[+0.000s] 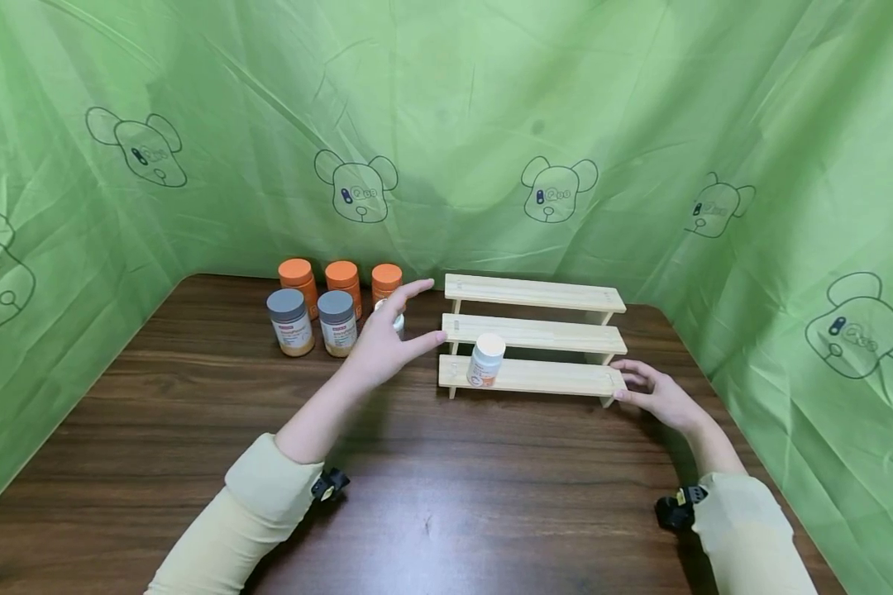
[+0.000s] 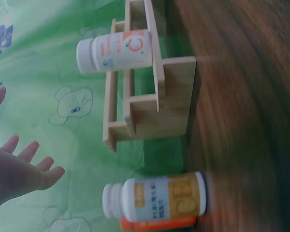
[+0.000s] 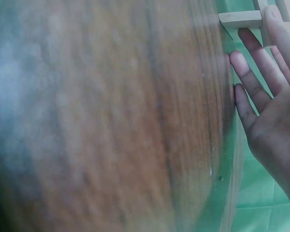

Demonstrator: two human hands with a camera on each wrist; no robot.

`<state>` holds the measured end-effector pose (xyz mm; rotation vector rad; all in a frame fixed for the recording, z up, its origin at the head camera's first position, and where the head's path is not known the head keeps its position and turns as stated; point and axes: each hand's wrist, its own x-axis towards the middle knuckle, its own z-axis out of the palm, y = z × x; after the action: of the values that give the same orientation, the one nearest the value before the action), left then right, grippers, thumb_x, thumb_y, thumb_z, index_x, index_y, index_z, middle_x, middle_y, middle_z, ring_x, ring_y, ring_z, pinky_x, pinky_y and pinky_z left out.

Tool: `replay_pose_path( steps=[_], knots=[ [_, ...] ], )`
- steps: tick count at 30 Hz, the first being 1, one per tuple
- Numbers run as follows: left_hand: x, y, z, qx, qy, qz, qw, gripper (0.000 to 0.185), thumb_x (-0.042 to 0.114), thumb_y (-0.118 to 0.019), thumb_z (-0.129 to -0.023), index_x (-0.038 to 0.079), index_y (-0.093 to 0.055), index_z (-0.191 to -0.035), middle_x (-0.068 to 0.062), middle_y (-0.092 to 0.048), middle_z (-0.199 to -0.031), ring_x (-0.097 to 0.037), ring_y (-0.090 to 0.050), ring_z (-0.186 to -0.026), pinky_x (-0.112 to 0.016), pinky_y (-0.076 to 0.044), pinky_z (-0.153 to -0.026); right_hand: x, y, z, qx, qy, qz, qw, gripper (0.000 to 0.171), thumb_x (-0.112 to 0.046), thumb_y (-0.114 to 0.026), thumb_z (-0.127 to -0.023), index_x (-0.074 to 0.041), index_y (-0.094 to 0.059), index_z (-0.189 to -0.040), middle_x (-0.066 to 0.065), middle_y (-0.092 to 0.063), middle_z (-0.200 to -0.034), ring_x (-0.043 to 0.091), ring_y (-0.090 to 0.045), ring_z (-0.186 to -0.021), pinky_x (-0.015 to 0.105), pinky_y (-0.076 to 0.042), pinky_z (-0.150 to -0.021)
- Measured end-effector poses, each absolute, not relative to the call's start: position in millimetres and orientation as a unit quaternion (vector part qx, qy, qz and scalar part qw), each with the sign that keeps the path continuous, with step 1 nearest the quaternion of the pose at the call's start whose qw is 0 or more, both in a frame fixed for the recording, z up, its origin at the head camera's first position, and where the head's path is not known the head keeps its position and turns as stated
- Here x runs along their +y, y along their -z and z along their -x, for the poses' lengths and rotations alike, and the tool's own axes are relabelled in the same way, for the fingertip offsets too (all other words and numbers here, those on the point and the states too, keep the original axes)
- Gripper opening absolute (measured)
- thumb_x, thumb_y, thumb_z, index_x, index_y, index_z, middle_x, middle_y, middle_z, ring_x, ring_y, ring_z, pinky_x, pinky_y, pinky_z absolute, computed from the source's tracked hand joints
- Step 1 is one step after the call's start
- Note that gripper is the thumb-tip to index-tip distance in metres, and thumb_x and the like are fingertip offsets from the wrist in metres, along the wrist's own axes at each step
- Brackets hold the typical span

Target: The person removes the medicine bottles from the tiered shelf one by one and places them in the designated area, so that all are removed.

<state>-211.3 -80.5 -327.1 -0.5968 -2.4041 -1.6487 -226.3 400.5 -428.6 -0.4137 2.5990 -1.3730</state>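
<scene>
A three-step wooden rack [image 1: 536, 332] stands at the back of the table. A white-capped pill bottle [image 1: 485, 360] stands on its lowest step, toward the left end; the left wrist view shows the same bottle [image 2: 113, 50] on the rack [image 2: 154, 96]. My left hand [image 1: 405, 335] hovers open with spread fingers just left of the rack. A second white-capped bottle [image 2: 154, 195] with a yellow label stands free on the table behind it, mostly hidden in the head view. My right hand [image 1: 640, 384] has straight fingers resting at the right end of the lowest step [image 3: 239, 19].
Three orange-lidded jars [image 1: 341, 281] stand in a row at the back left, with two grey-lidded jars [image 1: 290, 322] in front of them. Green printed cloth [image 1: 446, 124] walls in the table at the back and on both sides. The dark wooden table [image 1: 446, 496] stretches toward me.
</scene>
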Motion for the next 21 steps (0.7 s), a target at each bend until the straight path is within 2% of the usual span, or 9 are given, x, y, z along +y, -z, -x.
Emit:
replay_pose_path(
  steps=[6, 12, 21],
  knots=[
    [-65.7, 335.5, 215.5, -0.790, 0.566, 0.228, 0.054, 0.071, 0.035, -0.075, -0.081, 0.028, -0.039, -0.142, 0.009, -0.039, -0.146, -0.010, -0.030, -0.137, -0.044, -0.023, -0.113, 401.4, 429.3, 227.1, 0.870, 0.465, 0.140, 0.088, 0.054, -0.014, -0.066, -0.089, 0.000, -0.042, -0.134, -0.007, -0.066, -0.113, -0.001, -0.057, -0.103, 0.009, -0.040, -0.085],
    [-50.5, 346.8, 222.0, -0.780, 0.570, 0.254, 0.048, 0.072, 0.030, -0.075, -0.081, 0.018, -0.040, -0.142, 0.003, -0.043, -0.144, -0.012, -0.035, -0.135, -0.040, -0.027, -0.112, 401.6, 430.0, 226.8, 0.872, 0.462, 0.134, 0.092, 0.054, -0.015, -0.066, -0.089, -0.001, -0.042, -0.135, -0.002, -0.066, -0.115, -0.002, -0.057, -0.103, 0.010, -0.040, -0.085],
    [-32.2, 361.6, 229.0, -0.791, 0.552, 0.261, 0.024, 0.070, 0.034, -0.075, -0.081, 0.027, -0.041, -0.141, 0.005, -0.044, -0.143, -0.012, -0.036, -0.134, -0.041, -0.028, -0.112, 401.4, 429.7, 226.7, 0.872, 0.462, 0.132, 0.092, 0.054, -0.015, -0.066, -0.089, -0.001, -0.042, -0.135, 0.005, -0.066, -0.117, -0.001, -0.057, -0.103, 0.010, -0.039, -0.086]
  ],
)
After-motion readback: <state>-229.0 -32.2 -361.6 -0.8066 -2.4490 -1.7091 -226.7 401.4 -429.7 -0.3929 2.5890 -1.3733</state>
